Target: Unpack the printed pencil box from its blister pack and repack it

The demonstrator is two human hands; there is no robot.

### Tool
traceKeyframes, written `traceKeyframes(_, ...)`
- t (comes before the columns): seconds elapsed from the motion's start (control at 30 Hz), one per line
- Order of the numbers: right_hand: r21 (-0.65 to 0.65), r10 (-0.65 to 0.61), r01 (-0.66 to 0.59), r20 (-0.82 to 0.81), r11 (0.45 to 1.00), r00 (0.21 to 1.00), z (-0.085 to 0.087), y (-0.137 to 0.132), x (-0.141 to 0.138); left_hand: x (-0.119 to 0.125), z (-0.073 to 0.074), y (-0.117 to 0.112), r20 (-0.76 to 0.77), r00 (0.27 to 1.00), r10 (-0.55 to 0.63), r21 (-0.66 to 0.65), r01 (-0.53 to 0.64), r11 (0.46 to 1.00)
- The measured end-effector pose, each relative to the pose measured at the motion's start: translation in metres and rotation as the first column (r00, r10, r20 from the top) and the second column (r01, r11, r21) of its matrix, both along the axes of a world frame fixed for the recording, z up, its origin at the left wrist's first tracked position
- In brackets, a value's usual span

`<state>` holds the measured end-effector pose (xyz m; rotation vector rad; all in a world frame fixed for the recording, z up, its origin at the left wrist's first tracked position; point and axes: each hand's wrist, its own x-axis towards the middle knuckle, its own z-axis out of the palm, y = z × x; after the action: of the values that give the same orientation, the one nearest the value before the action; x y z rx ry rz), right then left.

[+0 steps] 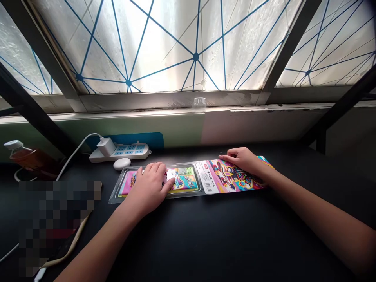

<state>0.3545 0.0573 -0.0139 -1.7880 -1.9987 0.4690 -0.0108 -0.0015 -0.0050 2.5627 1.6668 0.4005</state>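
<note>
Both forearms are cut off by the frame's lower edge. On the black desk [205, 235], the pencil box pack [188, 178] is half hidden under the left hand [151, 186], laid flat with fingers together. Its printed card [223, 178] is touched by the right hand [242, 158], fingertips slightly spread.

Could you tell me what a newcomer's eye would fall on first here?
The bright pencil box package in the middle of the dark desk stands out first, with the left hand pressed on its clear blister end and the right hand resting on its colourful card end. Behind it, a white power strip lies below a window crossed by blue lines.
</note>
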Motion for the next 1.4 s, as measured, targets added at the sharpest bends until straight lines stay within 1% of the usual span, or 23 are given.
traceKeyframes(0.1,0.020,-0.011,0.011,-0.011,1.000,1.000,0.001,-0.003,-0.009,0.006,-0.003,-0.002,0.018,0.999,0.026,0.014,-0.026,1.000)
traceKeyframes(0.2,0.028,-0.003,0.003,-0.021,1.000,1.000,0.002,-0.009,-0.023,0.015,-0.006,-0.007,0.076,0.997,0.012,0.003,-0.012,1.000)
traceKeyframes(0.27,0.036,0.004,-0.003,-0.026,0.999,1.000,0.003,-0.013,-0.034,0.025,-0.006,-0.012,0.172,0.985,-0.001,-0.021,0.004,1.000)
traceKeyframes(0.33,0.044,0.020,-0.019,-0.020,0.999,1.000,0.004,-0.019,-0.047,0.038,-0.005,-0.021,0.330,0.944,-0.030,-0.034,0.044,0.998)
traceKeyframes(0.37,0.045,0.032,-0.031,-0.013,0.999,0.999,0.005,-0.021,-0.053,0.044,-0.004,-0.025,0.426,0.903,-0.055,-0.032,0.076,0.997)
traceKeyframes(0.43,0.037,0.061,-0.061,0.003,0.997,0.998,0.006,-0.025,-0.063,0.055,-0.002,-0.034,0.611,0.784,-0.110,0.006,0.134,0.991)
traceKeyframes(0.5,0.020,0.091,-0.092,0.011,0.996,0.996,0.008,-0.028,-0.066,0.058,0.000,-0.038,0.733,0.665,-0.144,0.071,0.136,0.988)
traceKeyframes(0.53,0.008,0.108,-0.108,0.009,0.994,0.994,0.010,-0.028,-0.064,0.055,0.002,-0.037,0.767,0.624,-0.147,0.107,0.103,0.989)
traceKeyframes(0.6,-0.021,0.144,-0.144,-0.003,0.989,0.990,0.015,-0.029,-0.053,0.042,0.007,-0.029,0.806,0.580,-0.114,0.155,-0.021,0.988)
traceKeyframes(0.67,-0.098,0.198,-0.200,-0.030,0.975,0.980,0.021,-0.028,-0.038,0.020,0.014,-0.014,0.843,0.538,-0.010,0.130,-0.186,0.974)
traceKeyframes(0.7,-0.166,0.234,-0.239,-0.051,0.957,0.971,0.025,-0.027,-0.030,0.008,0.017,-0.005,0.866,0.495,0.073,0.071,-0.266,0.961)
traceKeyframes(0.73,-0.243,0.269,-0.280,-0.080,0.929,0.960,0.028,-0.027,-0.023,-0.003,0.020,0.003,0.886,0.427,0.181,-0.040,-0.318,0.947)
traceKeyframes(0.77,-0.314,0.294,-0.317,-0.117,0.895,0.949,0.031,-0.026,-0.018,-0.013,0.022,0.011,0.899,0.322,0.296,-0.192,-0.317,0.929)
traceKeyframes(0.8,-0.369,0.305,-0.342,-0.158,0.864,0.939,0.032,-0.026,-0.015,-0.020,0.023,0.018,0.897,0.199,0.394,-0.337,-0.267,0.903)
traceKeyframes(0.83,-0.403,0.298,-0.354,-0.196,0.844,0.934,0.033,-0.025,-0.014,-0.025,0.023,0.023,0.880,0.091,0.466,-0.443,-0.194,0.875)
traceKeyframes(0.87,-0.414,0.279,-0.350,-0.225,0.840,0.934,0.032,-0.025,-0.014,-0.027,0.023,0.026,0.858,0.013,0.514,-0.509,-0.125,0.852)
traceKeyframes(0.93,-0.401,0.225,-0.306,-0.237,0.864,0.945,0.029,-0.024,-0.019,-0.024,0.020,0.027,0.832,-0.059,0.552,-0.555,-0.044,0.831)
traceKeyframes(1.0,-0.351,0.168,-0.220,-0.171,0.910,0.971,0.025,-0.024,-0.026,-0.017,0.017,0.024,0.824,-0.080,0.561,-0.563,-0.005,0.826)
traceKeyframes(1.1,-0.191,0.122,-0.124,-0.023,0.974,0.992,0.020,-0.025,-0.036,-0.004,0.013,0.016,0.797,-0.104,0.595,-0.589,0.087,0.803)
traceKeyframes(1.17,-0.119,0.144,-0.137,0.050,0.983,0.988,0.018,-0.029,-0.046,0.006,0.012,0.010,0.770,-0.104,0.629,-0.612,0.157,0.775)
traceKeyframes(1.23,-0.093,0.179,-0.169,0.107,0.981,0.978,0.017,-0.036,-0.059,0.015,0.012,0.004,0.748,-0.098,0.656,-0.627,0.218,0.748)
traceKeyframes(1.33,-0.034,0.206,-0.203,0.163,0.978,0.965,0.016,-0.049,-0.078,0.024,0.008,-0.001,0.737,-0.087,0.670,-0.627,0.280,0.727)
traceKeyframes(1.4,0.007,0.221,-0.227,0.189,0.974,0.957,0.015,-0.056,-0.086,0.025,0.004,0.000,0.764,-0.031,0.645,-0.608,0.303,0.734)
